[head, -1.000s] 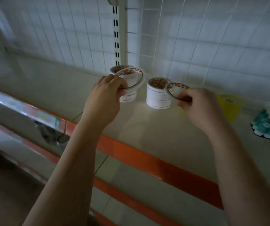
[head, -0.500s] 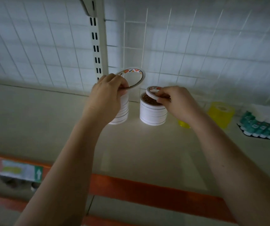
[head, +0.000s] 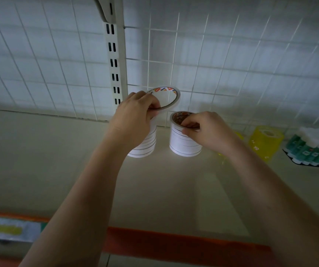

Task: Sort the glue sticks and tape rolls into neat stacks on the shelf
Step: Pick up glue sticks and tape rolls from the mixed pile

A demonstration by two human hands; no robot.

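the person is in the middle of stacking tape rolls on the shelf (head: 174,189). the left hand (head: 133,120) pinches one thin tape roll (head: 169,97) by its near edge, fingers curled around the rim. that roll is tipped up, so its flat face and its hole look back toward the person and a bit up. it is up in the air, just past the fingertips and above the left stack (head: 145,145), which stands right under the hand.

the right hand (head: 206,130) is on top of the right stack (head: 184,143). its fingertips pinch the near rim of the top roll there. i think that roll is just being set down, but i cannot tell if it sits fully flat yet. both stacks stand straight up, with their holes pointing up like cups.

i think the next move is for the left hand to tip its roll flat, so the hole points up, then lower it onto the stack below and line up the edges. the right hand only needs to let go.

past the right hand, out to the side, stand a yellow tape stack (head: 264,141) and then the glue sticks (head: 312,149), packed close together.
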